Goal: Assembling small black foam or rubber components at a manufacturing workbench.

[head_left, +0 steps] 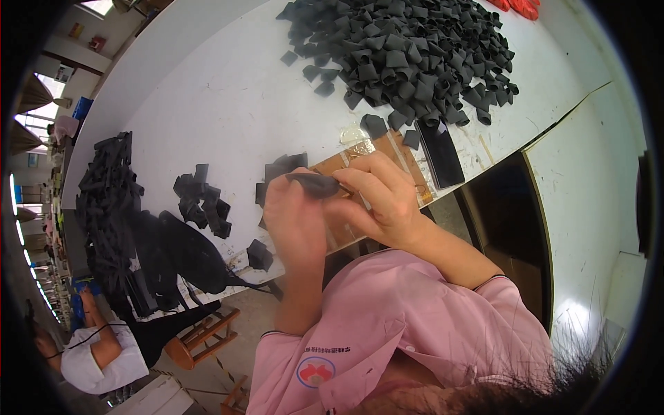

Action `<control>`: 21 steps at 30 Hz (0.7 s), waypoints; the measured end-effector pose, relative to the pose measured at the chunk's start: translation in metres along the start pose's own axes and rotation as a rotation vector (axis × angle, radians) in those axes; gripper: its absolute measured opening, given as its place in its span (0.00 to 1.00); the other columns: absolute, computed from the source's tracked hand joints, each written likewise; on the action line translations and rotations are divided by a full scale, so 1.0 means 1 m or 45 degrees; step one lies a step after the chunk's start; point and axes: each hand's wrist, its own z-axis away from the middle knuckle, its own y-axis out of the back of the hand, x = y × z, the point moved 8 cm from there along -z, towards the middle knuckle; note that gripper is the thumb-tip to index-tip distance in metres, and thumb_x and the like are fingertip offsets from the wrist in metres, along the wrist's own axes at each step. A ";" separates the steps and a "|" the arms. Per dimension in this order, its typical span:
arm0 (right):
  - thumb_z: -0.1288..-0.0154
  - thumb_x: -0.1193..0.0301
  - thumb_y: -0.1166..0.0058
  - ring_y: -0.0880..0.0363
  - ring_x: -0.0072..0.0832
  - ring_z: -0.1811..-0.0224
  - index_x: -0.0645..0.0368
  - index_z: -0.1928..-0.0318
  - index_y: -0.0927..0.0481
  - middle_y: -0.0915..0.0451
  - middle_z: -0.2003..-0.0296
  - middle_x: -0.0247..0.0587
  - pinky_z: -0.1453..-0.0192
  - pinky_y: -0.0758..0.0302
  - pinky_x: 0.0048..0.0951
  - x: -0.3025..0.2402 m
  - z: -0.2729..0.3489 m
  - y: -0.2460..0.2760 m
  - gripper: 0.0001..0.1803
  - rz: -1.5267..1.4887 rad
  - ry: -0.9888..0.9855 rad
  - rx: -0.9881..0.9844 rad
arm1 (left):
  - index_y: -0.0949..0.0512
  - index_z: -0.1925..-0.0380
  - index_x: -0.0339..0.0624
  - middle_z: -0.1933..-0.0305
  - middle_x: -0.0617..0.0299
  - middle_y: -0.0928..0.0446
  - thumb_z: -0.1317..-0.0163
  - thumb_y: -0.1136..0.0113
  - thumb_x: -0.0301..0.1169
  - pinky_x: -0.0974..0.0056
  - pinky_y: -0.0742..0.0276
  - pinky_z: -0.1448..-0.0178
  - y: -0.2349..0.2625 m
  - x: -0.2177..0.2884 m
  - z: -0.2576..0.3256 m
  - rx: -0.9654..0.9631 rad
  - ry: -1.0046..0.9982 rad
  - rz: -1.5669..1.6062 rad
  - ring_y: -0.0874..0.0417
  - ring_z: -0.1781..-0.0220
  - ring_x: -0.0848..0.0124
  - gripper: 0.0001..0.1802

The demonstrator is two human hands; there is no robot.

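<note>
A small black fabric piece [315, 185] is stretched between my two hands, curved and partly hidden by the fingers. My left hand [294, 218] closes round its left end, slightly smeared by motion. At the other end my right hand [380, 194] pinches it between thumb and fingertips. Both hands are over the near edge of the white table, above a brown board [408, 155] with strips of tape. Flat black pieces [283, 166] lie behind my left hand, and a folded one [259, 255] sits beside that wrist.
A big heap of folded black pieces [408, 62] covers the far table. A dark phone [441, 155] lies right of the board. Leftward are a small cluster [200, 200], a long stack of black strips [107, 194] and a black bag [187, 252]. Another person [104, 356] sits lower left near a wooden stool [204, 339].
</note>
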 end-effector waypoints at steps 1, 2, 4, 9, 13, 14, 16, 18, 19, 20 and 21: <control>0.55 0.74 0.39 0.28 0.33 0.74 0.64 0.68 0.25 0.28 0.73 0.41 0.74 0.30 0.29 -0.004 -0.001 -0.001 0.12 0.072 0.029 0.007 | 0.30 0.63 0.35 0.61 0.53 0.26 0.40 0.51 0.23 0.59 0.31 0.48 -0.001 0.000 0.002 0.003 -0.004 -0.001 0.27 0.55 0.65 0.06; 0.56 0.75 0.40 0.28 0.34 0.74 0.64 0.69 0.25 0.28 0.74 0.41 0.74 0.30 0.29 -0.007 -0.002 -0.001 0.11 0.144 0.058 0.015 | 0.30 0.64 0.35 0.61 0.53 0.26 0.40 0.51 0.23 0.59 0.31 0.49 -0.001 0.000 0.004 0.019 0.013 0.071 0.26 0.55 0.66 0.05; 0.56 0.77 0.41 0.28 0.34 0.73 0.63 0.70 0.26 0.28 0.74 0.41 0.74 0.30 0.29 -0.002 -0.003 -0.002 0.10 0.132 0.043 -0.030 | 0.29 0.65 0.35 0.61 0.53 0.26 0.41 0.51 0.23 0.60 0.30 0.49 0.002 -0.005 0.005 0.035 0.043 0.149 0.26 0.56 0.66 0.05; 0.52 0.80 0.43 0.27 0.33 0.75 0.64 0.69 0.24 0.27 0.74 0.42 0.73 0.31 0.28 0.016 0.010 -0.006 0.08 -0.011 0.002 -0.085 | 0.29 0.67 0.34 0.61 0.53 0.26 0.43 0.49 0.21 0.61 0.29 0.50 0.024 -0.007 0.015 0.081 -0.083 -0.223 0.25 0.60 0.67 0.03; 0.54 0.80 0.43 0.28 0.35 0.74 0.63 0.73 0.27 0.28 0.74 0.40 0.74 0.31 0.30 0.013 0.011 -0.009 0.07 0.047 -0.006 -0.081 | 0.27 0.63 0.32 0.60 0.54 0.26 0.46 0.48 0.19 0.64 0.31 0.50 -0.001 0.009 0.006 0.000 -0.235 -0.575 0.25 0.60 0.68 0.09; 0.54 0.80 0.43 0.28 0.35 0.75 0.62 0.73 0.26 0.28 0.75 0.40 0.74 0.31 0.30 0.017 0.010 -0.008 0.06 0.039 -0.062 -0.089 | 0.26 0.62 0.31 0.60 0.54 0.26 0.47 0.47 0.18 0.68 0.31 0.51 -0.014 0.012 0.003 0.024 -0.262 -0.575 0.25 0.60 0.71 0.10; 0.53 0.79 0.43 0.28 0.34 0.75 0.62 0.73 0.26 0.28 0.75 0.40 0.75 0.31 0.30 0.018 0.008 -0.005 0.06 0.041 -0.084 -0.094 | 0.25 0.64 0.32 0.64 0.55 0.25 0.49 0.45 0.17 0.69 0.30 0.55 -0.012 0.014 -0.006 -0.162 -0.325 -0.902 0.24 0.63 0.72 0.10; 0.52 0.79 0.43 0.28 0.34 0.75 0.62 0.73 0.26 0.29 0.75 0.40 0.75 0.31 0.29 0.016 0.007 -0.005 0.06 0.035 -0.101 -0.105 | 0.24 0.68 0.35 0.72 0.58 0.23 0.52 0.40 0.19 0.72 0.28 0.65 -0.015 0.016 -0.004 -0.254 -0.282 -1.277 0.22 0.70 0.75 0.09; 0.52 0.78 0.43 0.28 0.34 0.75 0.62 0.72 0.25 0.28 0.75 0.39 0.75 0.31 0.29 0.015 0.007 -0.006 0.06 0.027 -0.108 -0.118 | 0.24 0.68 0.35 0.72 0.58 0.23 0.52 0.40 0.19 0.72 0.28 0.65 -0.012 0.016 -0.003 -0.251 -0.280 -1.277 0.22 0.70 0.75 0.09; 0.51 0.78 0.43 0.28 0.33 0.75 0.62 0.72 0.25 0.28 0.76 0.39 0.75 0.31 0.30 0.014 0.006 -0.007 0.05 0.021 -0.117 -0.131 | 0.24 0.68 0.33 0.72 0.60 0.24 0.48 0.41 0.21 0.75 0.30 0.69 -0.010 0.018 -0.001 -0.277 -0.367 -1.304 0.25 0.73 0.78 0.07; 0.51 0.78 0.43 0.28 0.33 0.75 0.62 0.72 0.25 0.28 0.76 0.39 0.75 0.31 0.30 0.014 0.005 -0.006 0.05 0.020 -0.120 -0.133 | 0.25 0.68 0.31 0.72 0.62 0.24 0.45 0.42 0.22 0.78 0.32 0.72 -0.009 0.020 0.000 -0.303 -0.454 -1.330 0.27 0.76 0.81 0.05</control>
